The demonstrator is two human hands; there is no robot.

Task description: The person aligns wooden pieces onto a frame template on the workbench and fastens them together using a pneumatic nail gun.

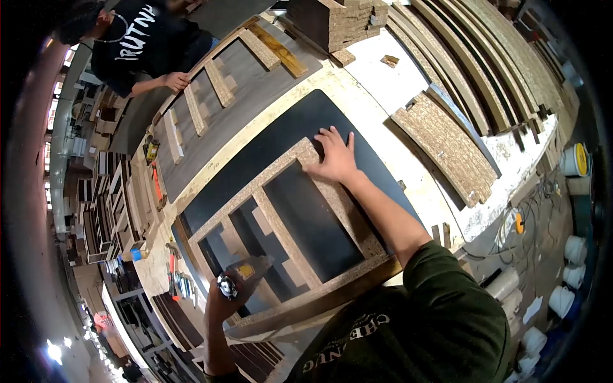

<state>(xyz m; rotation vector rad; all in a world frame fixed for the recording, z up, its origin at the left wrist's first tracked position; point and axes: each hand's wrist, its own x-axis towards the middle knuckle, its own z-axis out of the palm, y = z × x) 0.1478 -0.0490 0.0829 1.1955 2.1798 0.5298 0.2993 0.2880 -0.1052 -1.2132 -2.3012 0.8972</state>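
Chipboard frame lies mid-frame on the dark panel. My right hand rests spread on its upper corner, gripping nothing; my left hand, lower left, is wrapped round a silver-topped tool.

Progress (judged): outline closed, inner crosspieces laid in, so the layout looks done. Fixing may remain; I cannot tell whether any joint is fastened.

Count: one frame, two inner crosspieces, one dark panel, one tool. Upper left: one grey panel, four pale strips.
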